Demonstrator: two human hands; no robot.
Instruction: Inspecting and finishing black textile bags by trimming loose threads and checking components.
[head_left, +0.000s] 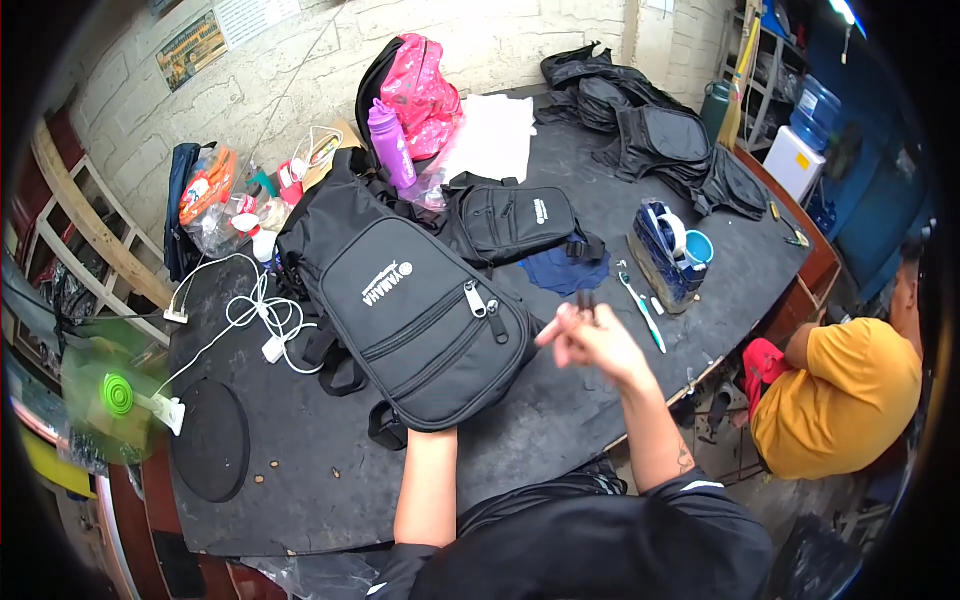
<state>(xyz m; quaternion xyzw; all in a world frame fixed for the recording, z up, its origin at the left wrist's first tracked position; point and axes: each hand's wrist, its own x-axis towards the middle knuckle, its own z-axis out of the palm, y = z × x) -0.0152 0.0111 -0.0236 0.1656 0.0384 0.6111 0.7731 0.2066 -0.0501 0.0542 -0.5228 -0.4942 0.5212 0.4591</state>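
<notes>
A black backpack (400,300) with white printing and two slanted front zippers lies on the dark table before me. My left forearm (428,490) reaches under its near end, and the bag hides that hand. Just right of the bag is my right hand (590,345), slightly blurred, its fingers curled and one pointing toward the bag's edge. Two short dark prongs (585,299) show above those fingers; what they belong to is unclear. A large silver zipper pull (474,298) and a dark one (497,322) sit on the bag's front.
A smaller black bag (515,218) lies beyond, with dark blue cloth (568,270) by it. Right are a toothbrush (643,312) and a blue holder (665,255) with tape. White cables (262,310) lie left; a purple bottle (391,145) stands behind. A person in yellow (840,395) sits right.
</notes>
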